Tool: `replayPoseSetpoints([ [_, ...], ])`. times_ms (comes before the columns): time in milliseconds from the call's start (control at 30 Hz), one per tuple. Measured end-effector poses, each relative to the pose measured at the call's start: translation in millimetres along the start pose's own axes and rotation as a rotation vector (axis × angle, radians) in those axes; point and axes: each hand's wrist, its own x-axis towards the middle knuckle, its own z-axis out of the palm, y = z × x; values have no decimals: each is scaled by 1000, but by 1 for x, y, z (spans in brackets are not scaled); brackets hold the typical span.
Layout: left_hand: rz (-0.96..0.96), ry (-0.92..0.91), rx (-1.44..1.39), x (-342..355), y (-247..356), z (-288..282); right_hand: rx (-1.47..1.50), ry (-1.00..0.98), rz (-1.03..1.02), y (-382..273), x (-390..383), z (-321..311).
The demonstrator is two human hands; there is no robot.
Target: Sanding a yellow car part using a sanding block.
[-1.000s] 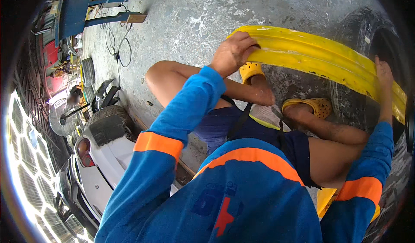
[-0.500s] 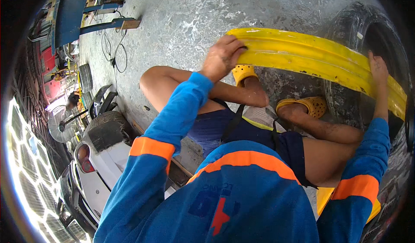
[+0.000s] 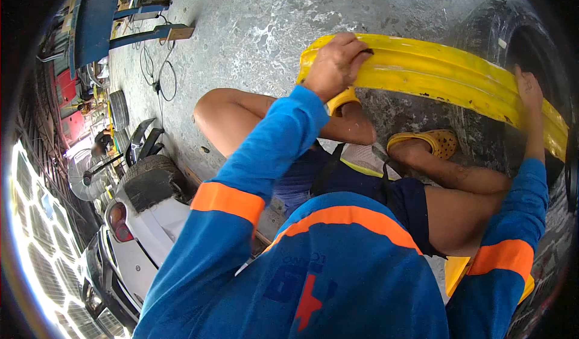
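Left fingers [image 3: 354, 46] pinch a dark bit [image 3: 368, 51]; right fingers [image 3: 521, 81] grip the yellow strip [image 3: 434, 73], a black tire [image 3: 514, 24] near them.

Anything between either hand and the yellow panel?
Left hand: a small dark piece pinched at its fingertips, seemingly against the yellow panel; its kind is unclear. Right hand: nothing visible between; it lies across the panel toward its right end.
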Motion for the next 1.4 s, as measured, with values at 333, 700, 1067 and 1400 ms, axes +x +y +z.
replayPoseSetpoints([
  [333,78,-45,-8,4,-6,-4,-100,-52,62,-15,-6,-11],
  [700,36,-71,11,4,-8,-5,-35,5,-74,-6,-10,-2],
  [1067,303,-340,40,18,-19,-16,24,29,-169,-3,-8,-1],
  [1400,428,-340,-2,33,-15,-18,-27,57,-126,-8,-11,-4],
])
